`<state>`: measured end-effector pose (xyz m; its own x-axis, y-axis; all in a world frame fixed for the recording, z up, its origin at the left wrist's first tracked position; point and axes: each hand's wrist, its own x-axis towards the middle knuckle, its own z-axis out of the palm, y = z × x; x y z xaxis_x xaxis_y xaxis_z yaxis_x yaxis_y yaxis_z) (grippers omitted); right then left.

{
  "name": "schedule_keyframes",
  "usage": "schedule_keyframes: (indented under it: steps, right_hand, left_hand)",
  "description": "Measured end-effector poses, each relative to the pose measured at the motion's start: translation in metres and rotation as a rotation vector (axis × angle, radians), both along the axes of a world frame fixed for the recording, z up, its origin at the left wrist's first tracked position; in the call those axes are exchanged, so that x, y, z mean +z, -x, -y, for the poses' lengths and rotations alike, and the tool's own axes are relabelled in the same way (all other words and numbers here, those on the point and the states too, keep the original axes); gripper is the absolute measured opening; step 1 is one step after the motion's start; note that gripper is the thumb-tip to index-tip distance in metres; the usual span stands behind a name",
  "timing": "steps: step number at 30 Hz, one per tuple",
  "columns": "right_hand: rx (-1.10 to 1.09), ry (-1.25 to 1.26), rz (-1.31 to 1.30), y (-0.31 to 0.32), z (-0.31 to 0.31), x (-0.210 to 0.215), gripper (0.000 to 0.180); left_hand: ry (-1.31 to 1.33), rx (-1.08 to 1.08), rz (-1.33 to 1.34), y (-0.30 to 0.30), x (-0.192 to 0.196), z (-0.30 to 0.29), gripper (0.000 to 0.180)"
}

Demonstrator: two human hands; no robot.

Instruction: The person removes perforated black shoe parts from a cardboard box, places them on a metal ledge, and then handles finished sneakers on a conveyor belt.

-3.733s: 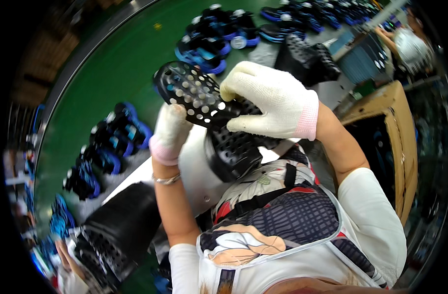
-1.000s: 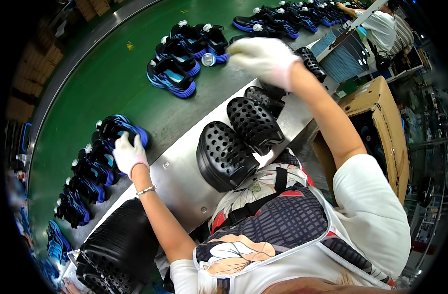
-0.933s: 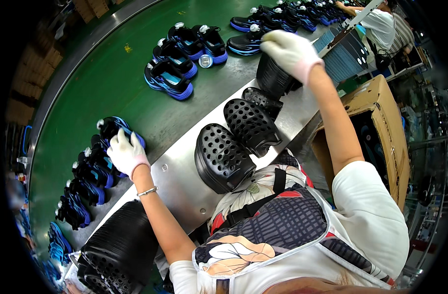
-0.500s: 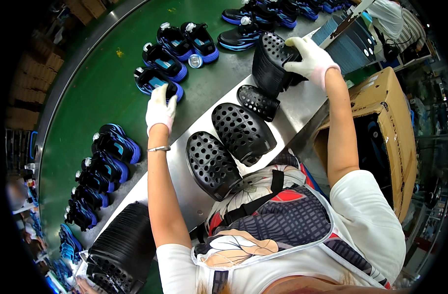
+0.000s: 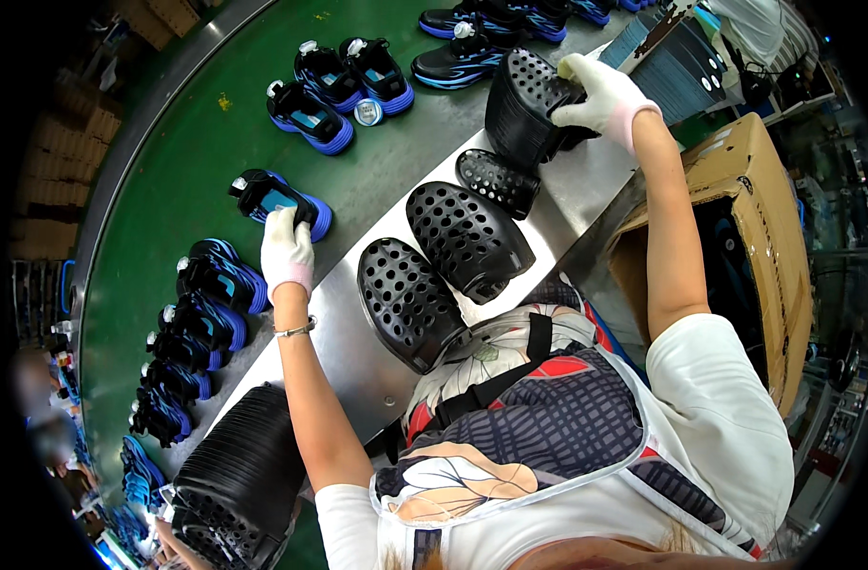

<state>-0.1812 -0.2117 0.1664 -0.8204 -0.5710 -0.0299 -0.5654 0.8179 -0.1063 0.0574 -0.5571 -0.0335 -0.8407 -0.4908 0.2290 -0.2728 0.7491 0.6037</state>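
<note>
My gloved left hand (image 5: 288,255) is closed on the heel end of a black and blue sneaker (image 5: 268,198) above the green surface. At the upper right, my gloved right hand (image 5: 600,100) has its thumb and fingers around the right end of a stack of black perforated plastic shells (image 5: 524,114). Below that stack lies a small perforated shell (image 5: 499,180). Two larger perforated shells, one in the middle (image 5: 462,233) and one nearer me (image 5: 405,299), rest on the metal ledge (image 5: 344,351).
Several sneakers stand in a row at the left (image 5: 197,323), and more sit at the back (image 5: 462,62). A round tin-like disc (image 5: 367,112) lies beside a sneaker pair. Another shell stack (image 5: 244,446) is at lower left. An open cardboard box (image 5: 771,247) stands at right.
My left hand has moved left and toward me, carrying the sneaker away from the others and turning it slightly. My right hand has stayed at the shell stack.
</note>
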Motion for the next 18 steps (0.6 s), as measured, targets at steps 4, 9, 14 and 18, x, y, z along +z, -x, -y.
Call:
schedule_keyframes:
  steps: [4,9,14,18]
  right_hand:
    - [0.029,-0.002,-0.044,-0.001,-0.012,-0.003,0.051]
    - [0.023,-0.030,-0.047,-0.011,-0.003,0.007,0.046]
    - [0.081,0.037,-0.141,-0.014,0.007,0.000,0.057]
    - [-0.032,-0.122,-0.090,-0.010,0.024,0.001,0.060]
  left_hand:
    - [-0.069,-0.025,-0.024,0.009,0.003,-0.015,0.021]
    - [-0.095,-0.003,-0.031,0.008,-0.005,-0.016,0.021]
    - [-0.032,0.003,0.088,0.005,0.000,-0.017,0.029]
    - [0.184,0.099,0.174,0.016,0.028,-0.033,0.042]
